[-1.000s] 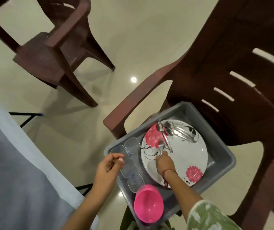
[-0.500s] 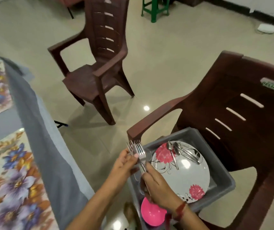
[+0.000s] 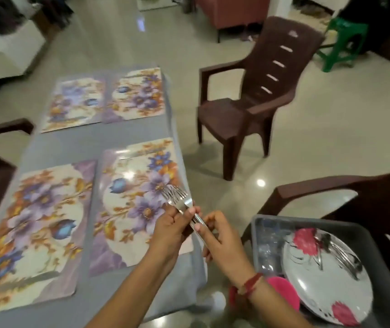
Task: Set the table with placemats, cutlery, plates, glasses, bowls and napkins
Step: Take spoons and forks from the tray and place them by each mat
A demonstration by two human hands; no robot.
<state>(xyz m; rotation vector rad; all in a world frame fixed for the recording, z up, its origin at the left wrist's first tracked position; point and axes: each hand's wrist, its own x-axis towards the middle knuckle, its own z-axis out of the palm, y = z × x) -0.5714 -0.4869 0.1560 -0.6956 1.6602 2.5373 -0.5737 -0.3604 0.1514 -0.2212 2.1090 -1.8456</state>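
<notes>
Cutlery step: the left hand (image 3: 172,229) grips the forks (image 3: 177,197) at the necks and the right hand (image 3: 222,242) pinches their handles, over the surface's (image 3: 71,143) right edge (placemats (image 3: 137,200) already down). Next likely calls for parting one fork and laying it there.

1. forks (image 3: 177,199) — bright polished metal.
2. placemats (image 3: 139,176) on the table (image 3: 71,145) — glossy, smooth, catching glare; the table's cover is matt grey cloth.
3. tray (image 3: 378,253) right of the table: matt grey plastic; plate (image 3: 326,292) in it glossy.
4. floor (image 3: 331,150) beyond the table: shiny, smooth.
</notes>
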